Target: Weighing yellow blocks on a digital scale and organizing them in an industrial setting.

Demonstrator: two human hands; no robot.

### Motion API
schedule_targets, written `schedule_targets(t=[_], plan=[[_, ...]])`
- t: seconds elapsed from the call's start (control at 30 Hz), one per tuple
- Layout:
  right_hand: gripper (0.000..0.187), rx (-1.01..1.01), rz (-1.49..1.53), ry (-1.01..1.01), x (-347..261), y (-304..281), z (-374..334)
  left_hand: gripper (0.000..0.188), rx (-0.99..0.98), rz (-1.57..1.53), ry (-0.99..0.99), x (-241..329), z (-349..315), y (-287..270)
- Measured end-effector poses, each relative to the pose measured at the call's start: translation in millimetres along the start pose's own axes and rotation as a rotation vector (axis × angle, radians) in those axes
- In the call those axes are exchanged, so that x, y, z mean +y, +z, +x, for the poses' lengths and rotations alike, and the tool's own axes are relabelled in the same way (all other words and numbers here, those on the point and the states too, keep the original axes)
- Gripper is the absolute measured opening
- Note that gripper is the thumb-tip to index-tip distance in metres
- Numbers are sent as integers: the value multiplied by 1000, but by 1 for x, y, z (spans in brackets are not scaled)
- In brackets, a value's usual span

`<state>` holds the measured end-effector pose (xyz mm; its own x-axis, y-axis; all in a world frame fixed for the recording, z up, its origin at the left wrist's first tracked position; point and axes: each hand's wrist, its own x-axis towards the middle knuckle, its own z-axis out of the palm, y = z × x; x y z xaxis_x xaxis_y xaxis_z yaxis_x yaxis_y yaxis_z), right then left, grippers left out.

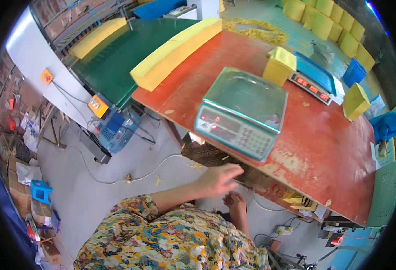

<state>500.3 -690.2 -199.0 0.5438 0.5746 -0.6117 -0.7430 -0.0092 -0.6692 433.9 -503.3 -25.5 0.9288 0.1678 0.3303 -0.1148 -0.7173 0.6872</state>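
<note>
My left hand (pixel 219 181) reaches over the near edge of the red table with its fingers stretched out and slightly blurred. Nothing shows in it. My right hand (pixel 236 201) hangs lower, close to my body, fingers loosely bent and no object visible between them. Just beyond the left hand stands a digital scale (pixel 245 96) with a clear-covered pan and a lit red display. Its pan bears no load. Behind it, a yellow block (pixel 280 66), seemingly stacked paper, sits beside a second scale (pixel 312 83) with a blue pan.
A long yellow row of blocks (pixel 180 51) lies along the red table's (pixel 324 135) left edge, beside a green conveyor belt (pixel 130 49). Another yellow block (pixel 356 102) stands far right. A motor (pixel 119 130) and cables are below left. Yellow stacks (pixel 324 24) line the back.
</note>
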Motion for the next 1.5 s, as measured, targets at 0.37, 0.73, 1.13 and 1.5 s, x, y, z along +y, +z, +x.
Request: schedule_targets(t=[0.37, 0.73, 1.13, 1.5], plan=[[16, -374, -198, 123, -17, 212, 43, 26, 531, -6, -370, -113, -78, -174], [18, -623, -486, -515, -100, 440, 127, 26, 779, 195, -478, -247, -51, -378], [46, -20, -869, -1099, -100, 599, 251, 56, 122, -480, -735, -402, 42, -462], [44, 287, -485, -942, -42, 470, 112, 56, -126, -352, -496, -290, 24, -352]])
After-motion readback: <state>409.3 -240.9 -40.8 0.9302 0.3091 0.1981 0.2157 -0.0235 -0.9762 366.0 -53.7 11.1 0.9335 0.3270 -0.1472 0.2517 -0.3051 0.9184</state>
